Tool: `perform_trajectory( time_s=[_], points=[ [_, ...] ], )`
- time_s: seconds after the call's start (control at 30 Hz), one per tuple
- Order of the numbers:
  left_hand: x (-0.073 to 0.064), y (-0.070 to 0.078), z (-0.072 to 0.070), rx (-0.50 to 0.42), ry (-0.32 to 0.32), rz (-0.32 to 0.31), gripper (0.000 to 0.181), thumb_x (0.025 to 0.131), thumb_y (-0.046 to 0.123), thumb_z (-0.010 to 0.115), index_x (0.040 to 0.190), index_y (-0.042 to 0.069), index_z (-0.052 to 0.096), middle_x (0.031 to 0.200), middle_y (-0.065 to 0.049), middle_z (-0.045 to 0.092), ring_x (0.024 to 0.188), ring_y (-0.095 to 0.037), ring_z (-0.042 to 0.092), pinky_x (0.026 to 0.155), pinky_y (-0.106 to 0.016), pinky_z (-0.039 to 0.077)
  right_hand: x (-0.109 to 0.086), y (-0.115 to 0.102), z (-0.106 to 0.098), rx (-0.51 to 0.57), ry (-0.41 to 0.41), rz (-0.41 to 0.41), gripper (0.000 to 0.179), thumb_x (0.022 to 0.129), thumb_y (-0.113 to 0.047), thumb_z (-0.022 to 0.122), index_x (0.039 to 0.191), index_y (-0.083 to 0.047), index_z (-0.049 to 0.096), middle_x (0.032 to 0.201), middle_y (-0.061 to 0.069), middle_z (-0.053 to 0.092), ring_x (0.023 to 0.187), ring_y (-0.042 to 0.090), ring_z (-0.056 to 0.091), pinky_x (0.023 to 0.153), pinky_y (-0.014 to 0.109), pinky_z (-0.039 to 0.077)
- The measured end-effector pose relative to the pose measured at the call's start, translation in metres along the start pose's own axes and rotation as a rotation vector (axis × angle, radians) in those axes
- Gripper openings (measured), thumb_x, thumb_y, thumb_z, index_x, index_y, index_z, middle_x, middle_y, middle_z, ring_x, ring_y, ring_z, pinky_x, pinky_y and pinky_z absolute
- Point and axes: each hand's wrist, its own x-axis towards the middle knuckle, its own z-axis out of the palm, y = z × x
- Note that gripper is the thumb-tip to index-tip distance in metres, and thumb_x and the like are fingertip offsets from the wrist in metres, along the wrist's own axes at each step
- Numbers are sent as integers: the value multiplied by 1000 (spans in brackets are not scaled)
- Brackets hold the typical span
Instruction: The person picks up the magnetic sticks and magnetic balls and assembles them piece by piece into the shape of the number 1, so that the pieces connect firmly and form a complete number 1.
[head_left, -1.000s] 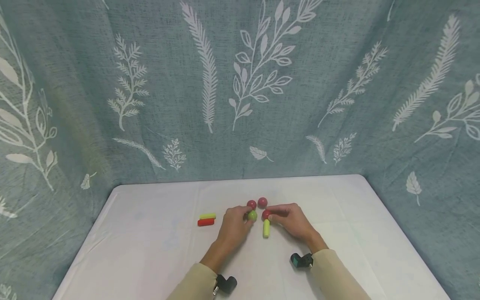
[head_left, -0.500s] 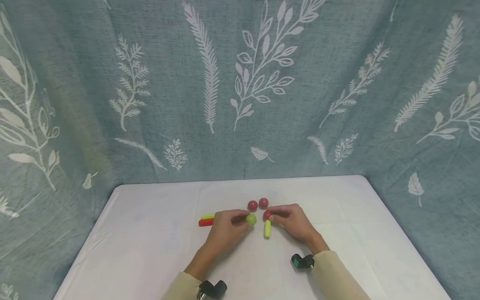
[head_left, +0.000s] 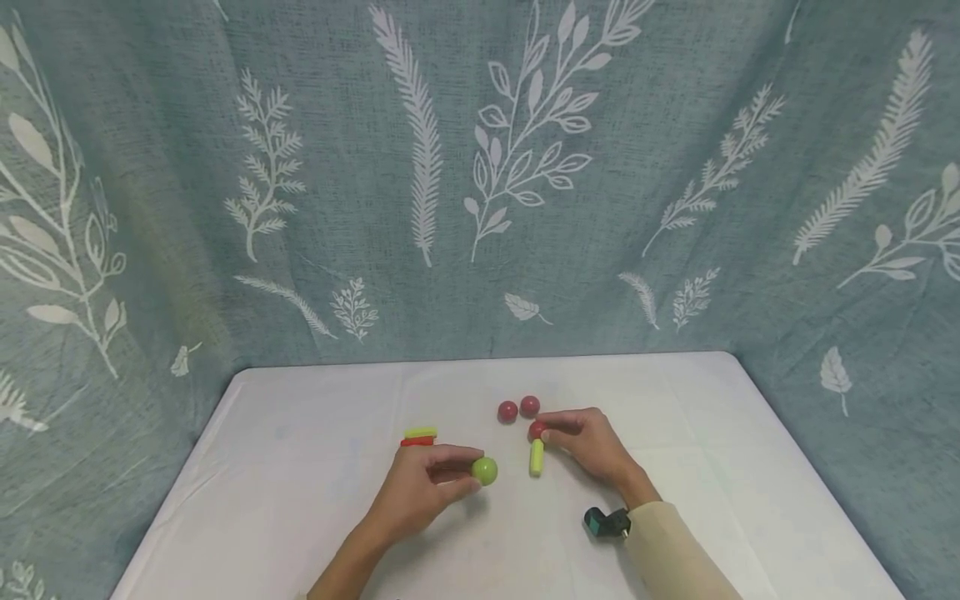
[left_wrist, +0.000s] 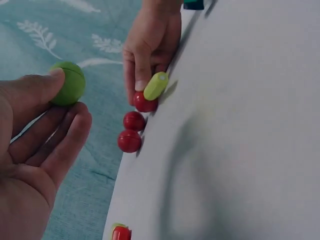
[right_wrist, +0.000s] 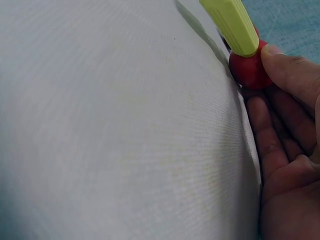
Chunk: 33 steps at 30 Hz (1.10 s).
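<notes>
Carry step, I judge: left hand point(head_left: 411, 493) pinches green ball point(head_left: 485, 471), right hand point(head_left: 591, 442) red ball point(head_left: 536, 430) touching yellow stick point(head_left: 536, 460); next wants steadiness.

Left grip point(head_left: 420, 492): one, raised, nearer; thumb point(left_wrist: 37, 87) opposed to fingers point(left_wrist: 70, 142) in a pinch, directed right. Left forearm point(head_left: 347, 560): one, bare, slanting from near left. Right grip point(head_left: 587, 439): one, farther, low, pinching, directed left. Right forearm point(head_left: 667, 546): one, sleeved, wrist point(head_left: 636, 490) bare.
</notes>
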Motion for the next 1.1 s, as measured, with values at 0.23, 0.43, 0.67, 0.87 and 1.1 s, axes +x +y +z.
perform_trajectory(
  time_s=[0.23,0.43,0.67,0.87,1.1],
  points=[
    [-10,-1,27,183,67,69,32,89,5,90,121,4,81,116,-7,84,100,-15,81,94,-31,66,0,0,0,3,5,-4,24,98,-19,83,122,-26,85,124,-6,83,133,25,71,119,55,52],
    [-9,-8,62,198,166,31,27,85,1,92,110,1,83,103,-8,84,88,-11,79,80,-21,65,1,0,-2,30,-8,-3,24,98,-20,84,122,-23,85,123,-5,83,130,23,73,118,54,54],
    [-1,-12,87,192,221,17,24,83,2,92,105,-1,82,92,-10,83,79,-12,79,71,-16,62,1,0,-2,27,-8,7,24,97,-21,85,121,-24,85,122,-5,83,130,23,73,118,55,53],
    [7,-14,98,242,260,4,21,82,2,93,100,1,83,85,-6,82,73,-7,75,66,-16,60,1,0,0,36,-33,-7,24,98,-22,84,122,-24,85,121,-5,83,131,23,73,118,56,52],
    [15,-15,107,281,282,-17,20,83,3,93,100,2,83,82,-4,81,71,-3,71,64,-16,59,0,1,-1,38,-33,-9,23,96,-22,85,119,-24,86,118,-7,84,128,21,73,117,55,53]
  ],
)
